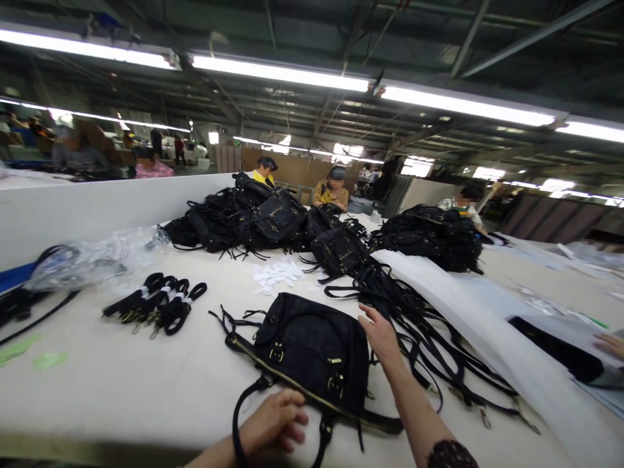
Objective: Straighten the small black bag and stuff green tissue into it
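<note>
Head cam: black handbag [312,351] lies flat on the worktop [121,390], near the front edge, roughly centred in front of the person. Long axis runs diagonally, from the near-left strap end toward the far right; the zip edge with gold trim faces the front edge.

Left hand [273,422] sits at the bag's near edge, just beside the carry handle [241,416], fingers curled loosely down onto the zip side. Touching the bag, but can't tell whether it actually grips anything. Right hand [383,338] is flat on the bag's far-right corner, fingers spread open, pressing rather than clamped. Both hands are on the bag; left covers the near side, right the far side.

Around it:
- tangle of loose black straps [429,338] just right of the bag, partly touching it, running toward the right edge
- long white sheet [487,344] beyond the straps
- bundle of short clip straps [156,302] to the left, well apart
- pile of white paper tags [277,273] behind the bag
- heaps of finished black bags [253,218] toward the far edge
- clear plastic bags [92,260] far left

Another person's hand [609,344] shows at the right edge. Seated workers at the far side.

Closest obstruction is the strap tangle on the right.
</note>
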`<state>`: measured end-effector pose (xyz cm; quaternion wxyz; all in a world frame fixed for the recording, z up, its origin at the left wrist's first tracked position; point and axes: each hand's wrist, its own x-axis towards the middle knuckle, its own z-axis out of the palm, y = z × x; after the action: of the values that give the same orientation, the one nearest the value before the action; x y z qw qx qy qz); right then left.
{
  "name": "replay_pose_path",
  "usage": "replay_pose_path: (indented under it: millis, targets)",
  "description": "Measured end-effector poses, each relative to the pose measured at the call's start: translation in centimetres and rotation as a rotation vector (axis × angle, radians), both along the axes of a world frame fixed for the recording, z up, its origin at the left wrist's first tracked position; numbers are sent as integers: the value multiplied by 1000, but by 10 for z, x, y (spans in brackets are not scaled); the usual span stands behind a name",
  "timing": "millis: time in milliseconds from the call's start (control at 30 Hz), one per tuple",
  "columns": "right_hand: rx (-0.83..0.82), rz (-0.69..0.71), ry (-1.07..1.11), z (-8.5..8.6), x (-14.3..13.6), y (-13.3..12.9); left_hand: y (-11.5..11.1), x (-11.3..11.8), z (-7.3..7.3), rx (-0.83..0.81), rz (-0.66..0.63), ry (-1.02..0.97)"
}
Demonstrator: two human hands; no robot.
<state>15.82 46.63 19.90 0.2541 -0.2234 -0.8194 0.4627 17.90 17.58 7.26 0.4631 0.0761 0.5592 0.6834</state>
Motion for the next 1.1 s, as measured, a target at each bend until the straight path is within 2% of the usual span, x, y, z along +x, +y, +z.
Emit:
replay_pose_path:
  millis: [67, 167, 200, 267, 333, 367, 433, 533, 600, 667, 767, 867, 967, 1033, 1100]
  targets:
    - [97, 109, 24, -9, 3, -28, -17, 3, -2, -86, -126, 96]
    - [305, 415, 0, -35, 28, -84, -79, -12, 11, -274, -351, 405]
    - [387, 497, -42, -47, 39, -100, -103, -23, 19, -333, -344, 461]
    - [580, 569, -100, -74, 60, -123, -147, -52, 34, -415, -307, 514]
    - [771, 549, -106, -101, 74, -130, -174, -87, 46, -480, -246, 588]
    - [845, 532, -96, -113, 77, -129, -180, -104, 49, -518, -204, 680]
    - [931, 529, -82, -130, 78, -120, -175, -131, 49, -634, -146, 1081]
    - [934, 627, -126, -133, 71, -99, -147, -153, 37, -829, -177, 1488]
    - [892, 692, -190, -124, 66, -84, -131, -152, 29, -898, -206, 1601]
    - [843, 718, -248, -113, 61, -71, -125, -144, 27, -902, -196, 1652]
    - [784, 631, -292, -98, 52, -66, -129, -123, 38, -824, -159, 1594]
    - [667, 515, -185, -86, 38, -96, -133, -101, 58, -779, -167, 1402]
    - [465, 596, -25, -75, 28, -156, -127, -85, 74, -751, -140, 1196]
    - [417, 659, -18, -71, 25, -196, -122, -78, 76, -716, -123, 1109]
    - [462, 626, -57, -70, 24, -223, -120, -73, 72, -679, -132, 1073]
